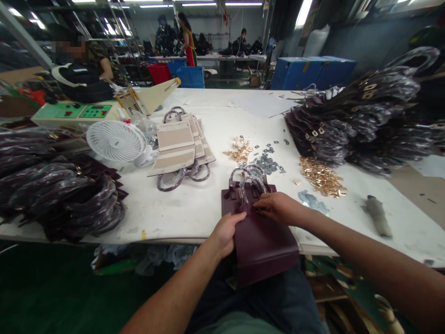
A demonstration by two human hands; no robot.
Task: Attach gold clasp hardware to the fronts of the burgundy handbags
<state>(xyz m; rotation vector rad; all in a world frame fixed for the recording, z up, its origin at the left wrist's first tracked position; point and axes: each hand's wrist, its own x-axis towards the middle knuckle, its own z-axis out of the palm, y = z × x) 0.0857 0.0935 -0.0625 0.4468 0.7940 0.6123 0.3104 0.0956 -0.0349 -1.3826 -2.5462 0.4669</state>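
The left hand (224, 234) was closed on the bag's (266, 246) side, thumb across the front; the right hand (276, 207) was bunched near a handle base, and whether anything was pinched there could not be told. The bag was laid over the table's (194, 218) front edge. It was judged light, firm and slightly slippery, best held by its sides. Smooth burgundy panels were topped by plastic-wrapped handles (242, 188).

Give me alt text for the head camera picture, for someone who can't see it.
A person's left hand grips a maroon bag at the edge of a white table while the right hand touches its front below the handles. Beyond it are beige panels, a white fan and small gold pieces, with dark heaps of plastic-wrapped handles on both sides.
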